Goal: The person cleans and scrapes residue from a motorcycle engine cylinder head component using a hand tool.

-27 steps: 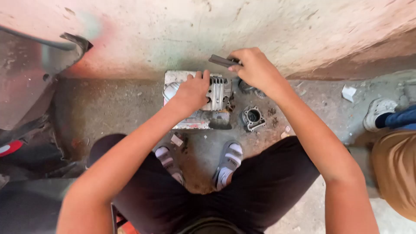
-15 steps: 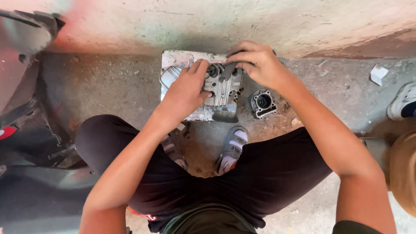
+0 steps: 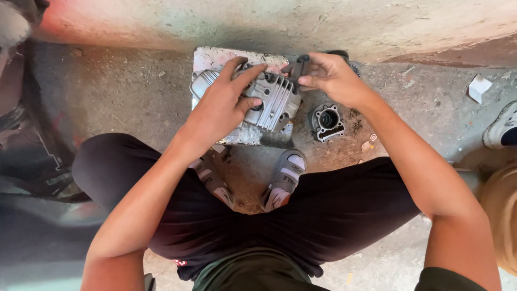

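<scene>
A grey finned metal engine head (image 3: 272,102) rests on a flat white stone slab (image 3: 207,56) on the ground before my squatting legs. My left hand (image 3: 223,105) lies spread over its left side, fingers pressing on the top. My right hand (image 3: 328,78) pinches a small dark tool (image 3: 298,66) at the head's upper right corner. A round grey cylinder part (image 3: 327,121) sits on the dirt just right of the head, below my right hand.
A pale concrete wall base (image 3: 280,24) runs along the top. A dark motorcycle part (image 3: 27,140) fills the left edge. Another person's white shoe (image 3: 501,129) and tan clothing (image 3: 501,215) are at the right. A white paper scrap (image 3: 478,87) lies on the ground.
The view has shifted closer. My right hand with the dark tool came down from above onto the head's upper corner. My left hand has stayed on the head.
</scene>
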